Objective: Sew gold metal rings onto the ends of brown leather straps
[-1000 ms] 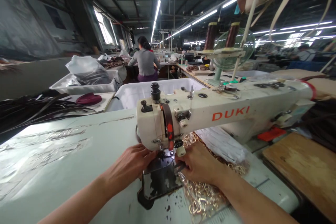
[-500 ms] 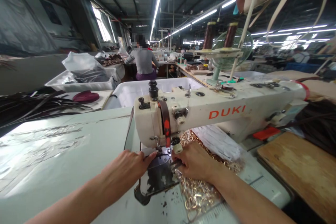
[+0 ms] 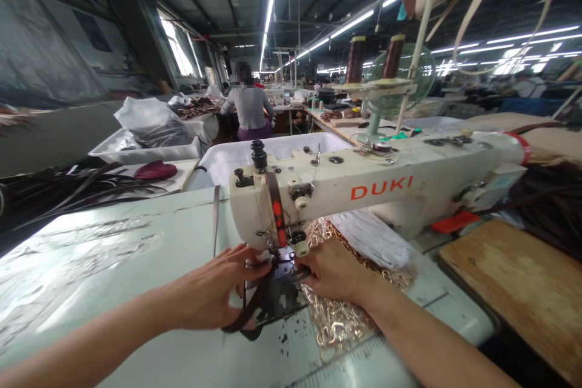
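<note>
A cream DUKI sewing machine point(image 3: 377, 185) stands on the pale green table point(image 3: 113, 267). My left hand point(image 3: 213, 291) lies to the left of the needle, fingers curled round a thin dark strap point(image 3: 243, 315) that loops under the presser foot and runs back along the table. My right hand point(image 3: 334, 270) sits to the right of the needle, fingers pinched on the strap by the dark needle plate point(image 3: 277, 300). A heap of gold chain point(image 3: 341, 321) lies under and beside my right wrist.
A white tub point(image 3: 227, 160) stands behind the machine; dark straps point(image 3: 54, 191) are piled at left. A wooden board point(image 3: 513, 279) lies at right. Thread cones point(image 3: 354, 60) and a green fan point(image 3: 391, 82) stand behind. A person in grey point(image 3: 249, 109) sits with their back to me.
My left hand has drawn back toward me with the strap looping out from under the foot. My right hand stays by the needle. The view has shifted slightly.
</note>
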The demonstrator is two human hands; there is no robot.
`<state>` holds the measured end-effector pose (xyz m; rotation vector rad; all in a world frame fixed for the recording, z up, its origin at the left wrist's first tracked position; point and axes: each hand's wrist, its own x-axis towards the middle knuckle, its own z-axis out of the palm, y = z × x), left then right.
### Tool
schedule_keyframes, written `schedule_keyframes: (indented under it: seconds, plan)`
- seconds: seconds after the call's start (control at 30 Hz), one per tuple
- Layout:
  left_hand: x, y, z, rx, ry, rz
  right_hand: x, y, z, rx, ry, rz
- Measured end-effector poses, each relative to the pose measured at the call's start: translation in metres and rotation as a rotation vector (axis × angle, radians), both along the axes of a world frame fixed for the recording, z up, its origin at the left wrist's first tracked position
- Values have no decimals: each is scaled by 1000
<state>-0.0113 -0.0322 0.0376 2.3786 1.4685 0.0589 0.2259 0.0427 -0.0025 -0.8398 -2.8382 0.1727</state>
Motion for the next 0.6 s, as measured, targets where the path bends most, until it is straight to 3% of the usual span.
schedule_keyframes:
  seconds: [0.1, 0.17, 0.3, 0.37, 0.43, 0.6]
  plan:
    - [14, -23, -16, 12, 144, 51, 1, -1, 2, 3, -15, -14]
    - [24, -37, -35, 52, 204, 69, 1, -1, 3, 3, -34, -23]
    - [35, -47, -83, 359, 220, -53, 0, -2, 5, 25, -43, -15]
    - [35, -47, -99, 463, 235, -64, 0, -2, 4, 29, -44, -6]
    - [35, -46, -102, 444, 262, -60, 0, -2, 3, 20, -43, 5]
    - [36, -51, -88, 319, 246, -73, 1, -1, 1, 14, -24, 16]
